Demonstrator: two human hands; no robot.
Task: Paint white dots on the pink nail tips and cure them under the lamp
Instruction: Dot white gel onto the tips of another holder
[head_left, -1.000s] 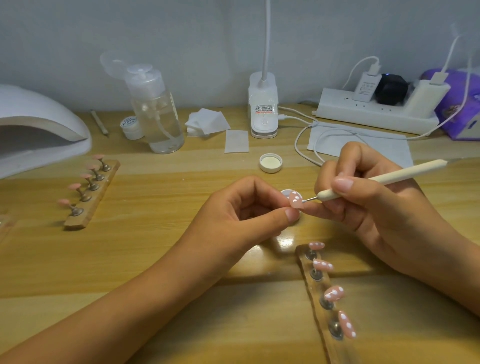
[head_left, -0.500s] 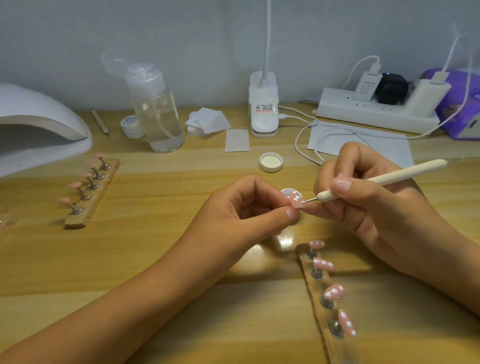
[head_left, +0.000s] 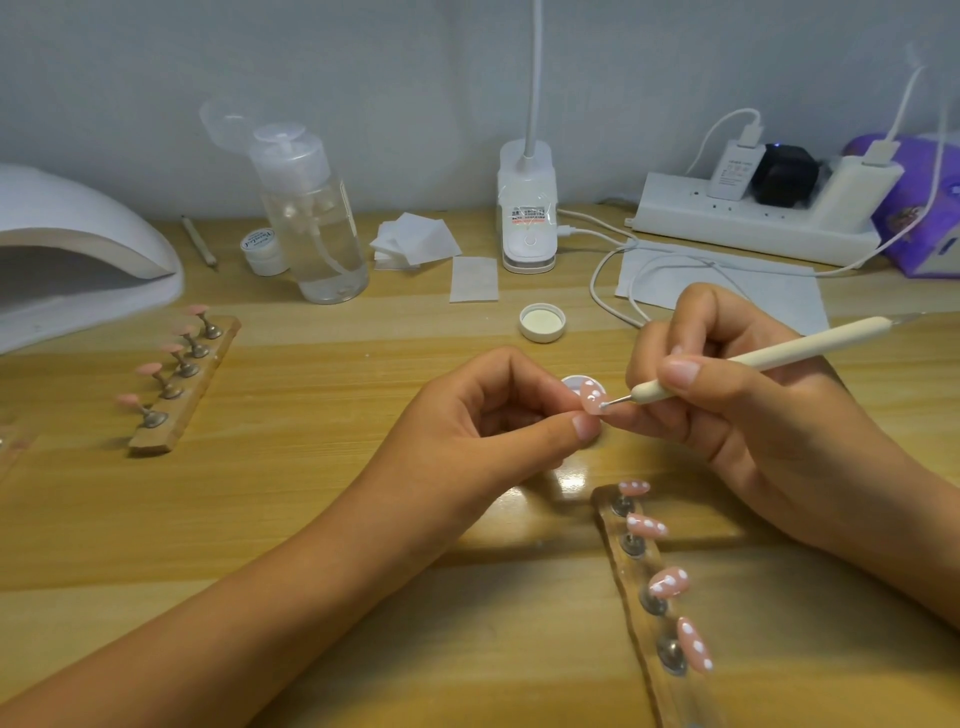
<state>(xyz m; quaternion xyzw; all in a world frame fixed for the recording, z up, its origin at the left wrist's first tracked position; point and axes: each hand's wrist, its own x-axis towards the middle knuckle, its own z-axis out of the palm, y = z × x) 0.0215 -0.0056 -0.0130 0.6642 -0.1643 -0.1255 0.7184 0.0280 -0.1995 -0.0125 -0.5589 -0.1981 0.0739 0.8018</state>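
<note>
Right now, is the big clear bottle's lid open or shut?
Open: the lid of the bottle is flipped back, off its top.

curing lamp (head_left: 78, 244) cut by left edge | desk lamp (head_left: 527, 208) neck runs off top | nail stand (head_left: 641, 574) runs off bottom | purple box (head_left: 922, 218) cut by right edge | paint pot (head_left: 571, 385) mostly behind held nail tip (head_left: 592, 401) | jar (head_left: 264, 252) label unreadable

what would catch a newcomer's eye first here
Mid-table, the left hand pinches a pink tip while the right hand dots it with a pen. Four dotted tips stand on a rack just below; five plain tips wait on the left rack, beside the lamp.
</note>
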